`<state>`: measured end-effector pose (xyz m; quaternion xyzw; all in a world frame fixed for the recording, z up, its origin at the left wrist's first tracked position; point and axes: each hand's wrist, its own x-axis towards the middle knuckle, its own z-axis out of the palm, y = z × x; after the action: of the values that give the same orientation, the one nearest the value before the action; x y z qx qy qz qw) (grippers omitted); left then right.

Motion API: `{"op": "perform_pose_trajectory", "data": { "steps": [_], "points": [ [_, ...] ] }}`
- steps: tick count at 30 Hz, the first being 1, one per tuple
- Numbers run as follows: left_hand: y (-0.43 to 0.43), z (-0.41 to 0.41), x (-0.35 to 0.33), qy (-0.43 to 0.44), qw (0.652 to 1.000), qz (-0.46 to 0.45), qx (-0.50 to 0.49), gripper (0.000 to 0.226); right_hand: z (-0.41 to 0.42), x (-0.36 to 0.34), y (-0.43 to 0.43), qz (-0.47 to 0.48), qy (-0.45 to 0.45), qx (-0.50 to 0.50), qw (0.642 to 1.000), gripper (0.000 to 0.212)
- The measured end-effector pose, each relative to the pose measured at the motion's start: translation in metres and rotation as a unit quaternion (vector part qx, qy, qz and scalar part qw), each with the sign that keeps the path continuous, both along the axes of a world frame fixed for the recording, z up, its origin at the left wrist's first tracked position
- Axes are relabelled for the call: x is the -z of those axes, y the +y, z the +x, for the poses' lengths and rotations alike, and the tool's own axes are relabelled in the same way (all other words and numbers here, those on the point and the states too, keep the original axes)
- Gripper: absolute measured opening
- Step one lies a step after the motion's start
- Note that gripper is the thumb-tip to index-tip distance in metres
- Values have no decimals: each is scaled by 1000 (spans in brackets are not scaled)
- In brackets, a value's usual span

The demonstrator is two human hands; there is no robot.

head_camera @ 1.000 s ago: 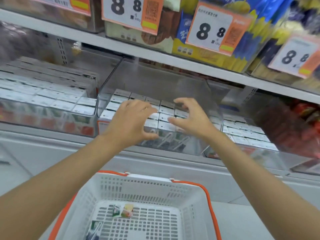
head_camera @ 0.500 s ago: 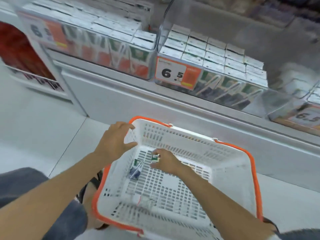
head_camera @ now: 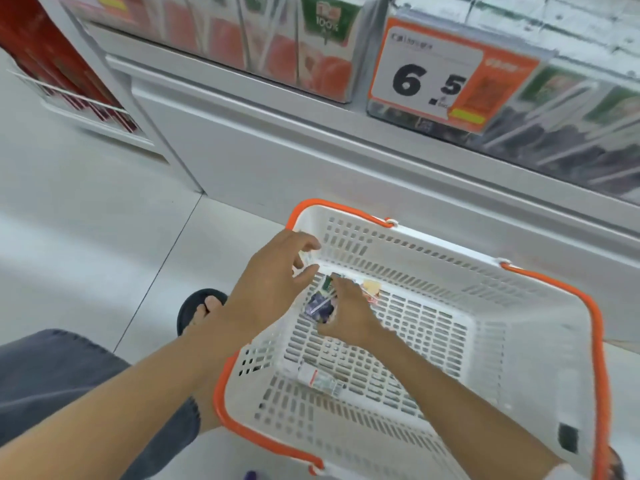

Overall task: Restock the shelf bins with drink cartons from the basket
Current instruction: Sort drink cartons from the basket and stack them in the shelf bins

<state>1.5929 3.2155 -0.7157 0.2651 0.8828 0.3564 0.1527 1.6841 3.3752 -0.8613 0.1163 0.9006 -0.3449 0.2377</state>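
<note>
A white basket with an orange rim point(head_camera: 540, 282) stands on the floor below the shelf. On its bottom lie a dark purple and green drink carton point(head_camera: 319, 304), a yellow carton point(head_camera: 371, 288) just right of it, and a red and white carton point(head_camera: 317, 377) nearer to me. My right hand point(head_camera: 349, 315) is down inside the basket, with thumb and fingers closed around the purple carton. My left hand point(head_camera: 268, 289) hovers over the basket's far left corner, fingers spread and holding nothing. Above, clear shelf bins hold red and green cartons point(head_camera: 322, 46) and dark cartons point(head_camera: 571, 133).
A 6.5 price tag point(head_camera: 429, 81) hangs on the front of the right bin. The shelf's white base panel point(head_camera: 311, 157) runs behind the basket. My foot in a black sandal point(head_camera: 201, 311) and my grey trouser knee point(head_camera: 52, 375) are left of the basket. A rack of red packs point(head_camera: 52, 64) is far left.
My view dropped from the shelf bin to the basket. Both hands came down from the bin. My right hand shifted left and closed on the purple carton; my left hand moved over the rim.
</note>
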Motion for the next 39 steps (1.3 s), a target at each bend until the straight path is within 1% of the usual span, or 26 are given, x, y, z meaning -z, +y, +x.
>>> {"op": "perform_pose_trajectory", "data": {
  "steps": [2, 3, 4, 5, 6, 7, 8, 9, 11, 12, 13, 15, 17, 19, 21, 23, 24, 25, 26, 27, 29, 31, 33, 36, 37, 39],
  "points": [
    [17, 12, 6, -48, 999, -8, 21, 30, 6, -32, 28, -44, 61, 28, 997, 97],
    [27, 18, 12, -92, 995, -27, 16, 39, 9, -49, 39, -57, 95, 30, 993, 95],
    [36, 22, 17, -166, 984, -59, 5, 52, 12, -64, 48, -68, 121, 30, 990, 94],
    [44, 26, 21, -267, 960, -83, -9, 61, 14, -77, 53, -78, 140, 26, 987, 93],
    [50, 28, 26, -374, 924, -80, -25, 62, 16, -83, 58, -83, 149, 13, 985, 94],
    [53, 29, 30, -471, 880, -52, -42, 55, 15, -85, 61, -82, 142, -10, 986, 99],
    [53, 29, 35, -531, 845, -16, -58, 46, 14, -81, 65, -80, 116, -31, 989, 106],
    [51, 30, 40, -546, 834, 13, -74, 38, 12, -73, 68, -76, 79, -44, 993, 112],
    [43, 29, 49, -513, 849, 41, -116, 23, 9, -46, 75, -27, -2, -55, 998, 115],
    [39, 28, 54, -502, 852, 48, -139, 21, 9, -30, 76, 14, -34, -61, 997, 112],
    [34, 28, 58, -501, 849, 53, -161, 25, 11, -15, 74, 48, -51, -65, 995, 106],
    [27, 27, 62, -503, 840, 53, -195, 40, 14, 15, 64, 103, -35, -52, 993, 88],
    [21, 28, 64, -505, 835, 50, -213, 48, 14, 37, 54, 182, 10, -32, 983, 69],
    [20, 28, 63, -507, 830, 56, -226, 49, 10, 47, 49, 245, 30, -32, 969, 65],
    [22, 27, 63, -501, 832, 57, -231, 46, 5, 50, 53, 256, 26, -30, 966, 59],
    [24, 25, 63, -490, 840, 47, -230, 44, 5, 45, 62, 222, 1, -16, 975, 48],
    [26, 25, 64, -485, 843, 44, -228, 45, 9, 39, 67, 184, -11, 16, 983, 41],
    [29, 25, 64, -481, 846, 43, -225, 45, 14, 30, 71, 131, -13, 67, 989, 35],
    [33, 26, 62, -475, 850, 46, -222, 46, 21, 19, 73, 68, 1, 133, 989, 34],
    [38, 27, 59, -468, 856, 51, -216, 46, 28, 4, 76, 2, 33, 203, 979, 36],
    [55, 33, 49, -456, 867, 68, -189, 47, 40, -37, 83, -130, 99, 308, 937, 40],
    [80, 43, 31, -456, 873, 92, -148, 48, 51, -83, 93, -222, 133, 324, 910, 42],
    [107, 55, 6, -470, 866, 131, -107, 49, 60, -130, 107, -247, 161, 308, 904, 47],
    [145, 73, -41, -477, 857, 189, -50, 54, 75, -193, 133, -223, 211, 312, 899, 57],
    [155, 79, -59, -465, 862, 199, -35, 54, 81, -212, 142, -225, 223, 311, 896, 63],
    [176, 90, -94, -431, 879, 204, -8, 55, 100, -247, 162, -241, 249, 295, 890, 85]
  ]
}}
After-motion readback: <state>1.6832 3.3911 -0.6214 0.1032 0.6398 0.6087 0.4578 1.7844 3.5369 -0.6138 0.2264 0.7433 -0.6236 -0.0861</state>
